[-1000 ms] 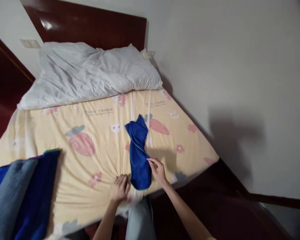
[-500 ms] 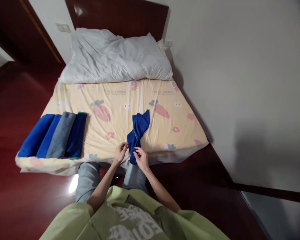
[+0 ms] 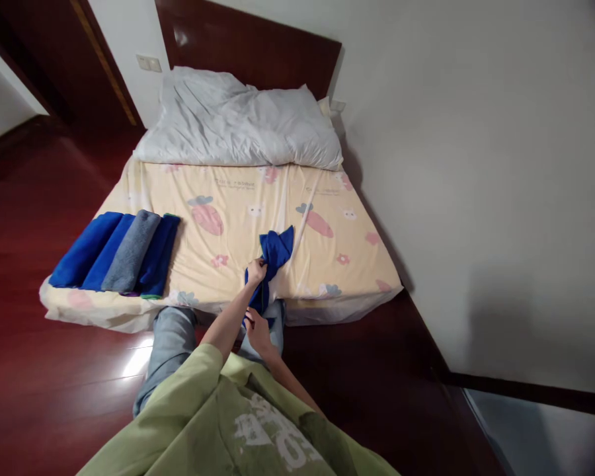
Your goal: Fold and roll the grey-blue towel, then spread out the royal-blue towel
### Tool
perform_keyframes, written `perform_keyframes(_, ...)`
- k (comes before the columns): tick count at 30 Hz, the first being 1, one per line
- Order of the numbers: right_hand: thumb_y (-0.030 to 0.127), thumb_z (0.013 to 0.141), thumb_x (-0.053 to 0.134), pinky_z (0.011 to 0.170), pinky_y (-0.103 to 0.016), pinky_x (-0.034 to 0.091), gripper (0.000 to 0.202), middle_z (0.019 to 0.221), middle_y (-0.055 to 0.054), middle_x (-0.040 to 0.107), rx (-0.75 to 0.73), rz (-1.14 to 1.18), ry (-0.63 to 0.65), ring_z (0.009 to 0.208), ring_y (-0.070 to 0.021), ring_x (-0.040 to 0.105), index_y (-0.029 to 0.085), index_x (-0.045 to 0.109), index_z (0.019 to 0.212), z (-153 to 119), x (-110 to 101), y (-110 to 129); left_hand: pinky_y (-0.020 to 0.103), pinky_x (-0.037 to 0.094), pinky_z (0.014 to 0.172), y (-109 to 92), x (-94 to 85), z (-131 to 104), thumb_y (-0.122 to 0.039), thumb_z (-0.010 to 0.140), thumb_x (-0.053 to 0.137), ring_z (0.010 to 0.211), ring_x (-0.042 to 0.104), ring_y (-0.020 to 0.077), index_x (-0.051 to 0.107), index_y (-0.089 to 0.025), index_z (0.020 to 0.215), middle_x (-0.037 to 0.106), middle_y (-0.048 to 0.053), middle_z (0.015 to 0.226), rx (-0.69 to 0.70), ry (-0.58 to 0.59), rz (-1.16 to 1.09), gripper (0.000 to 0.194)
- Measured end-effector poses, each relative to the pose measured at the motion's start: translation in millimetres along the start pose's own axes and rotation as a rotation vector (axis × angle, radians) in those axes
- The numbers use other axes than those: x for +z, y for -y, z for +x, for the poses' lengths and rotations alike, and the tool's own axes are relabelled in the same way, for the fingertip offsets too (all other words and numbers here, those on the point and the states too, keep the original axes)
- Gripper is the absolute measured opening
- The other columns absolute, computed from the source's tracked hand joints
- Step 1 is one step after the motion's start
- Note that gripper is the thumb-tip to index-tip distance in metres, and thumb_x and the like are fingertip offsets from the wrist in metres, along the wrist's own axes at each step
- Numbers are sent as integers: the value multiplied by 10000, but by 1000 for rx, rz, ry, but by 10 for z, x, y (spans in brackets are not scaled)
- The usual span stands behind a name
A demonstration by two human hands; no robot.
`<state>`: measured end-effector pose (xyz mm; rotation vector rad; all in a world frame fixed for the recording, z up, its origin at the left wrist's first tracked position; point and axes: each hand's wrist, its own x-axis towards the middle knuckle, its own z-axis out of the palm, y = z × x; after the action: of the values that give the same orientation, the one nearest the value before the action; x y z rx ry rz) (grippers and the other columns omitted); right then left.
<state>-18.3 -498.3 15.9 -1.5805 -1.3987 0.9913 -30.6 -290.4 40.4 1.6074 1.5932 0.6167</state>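
Blue cloth (image 3: 274,254) lies rumpled at the near edge of the bed (image 3: 327,264), your left hand (image 3: 256,271) pinching its middle and your right hand (image 3: 256,328) gripping its hanging end, while four rolled cloths (image 3: 119,251) already sit left of it, this one unfinished.

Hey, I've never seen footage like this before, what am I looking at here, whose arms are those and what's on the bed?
This is one picture from a camera worn on a person's head, looking forward and down, so the arms at the bottom are the wearer's own. There is no machine. The left hand grips a dark blue cloth lying on the bed, and the right hand holds the cloth's lower end by the bed's near edge. Both hands look closed on it. The sheet is yellow with cartoon prints. At the bed's left corner lies a row of folded cloths, blue and grey. A rumpled white duvet lies by the headboard.
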Motion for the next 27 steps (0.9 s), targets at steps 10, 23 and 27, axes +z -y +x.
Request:
perform_keyframes(10, 133, 947, 518, 1220, -466, 421, 385, 1410, -97, 618, -544, -214, -59, 1375, -243, 539, 239, 683, 1278, 56, -1568, 1256, 333, 561, 910, -302, -537, -1161, -103, 944, 477, 992, 685, 216, 696, -152, 1120, 673, 130, 1150, 792, 90, -2, 285)
perform_keyframes(23, 67, 812, 579, 720, -208, 486, 333, 922, -18, 729, -444, -558, 527, 776, -139, 663, 172, 701, 1104, 441, -2291, 2210, 301, 528, 971, -955, -1301, -1832, -151, 999, 432, 1086, 663, 181, 623, -187, 1164, 659, 95, 1156, 981, 116, -100, 256)
perform_keyframes(27, 113, 870, 571, 791, -228, 508, 314, 1018, -28, 756, -558, -610, 360, 869, -159, 703, 196, 729, 1128, 410, -2356, 2522, 309, 524, 972, -1058, -1345, -1818, -76, 932, 460, 1110, 628, 178, 582, -197, 1144, 621, 87, 1175, 1000, -113, -66, 273)
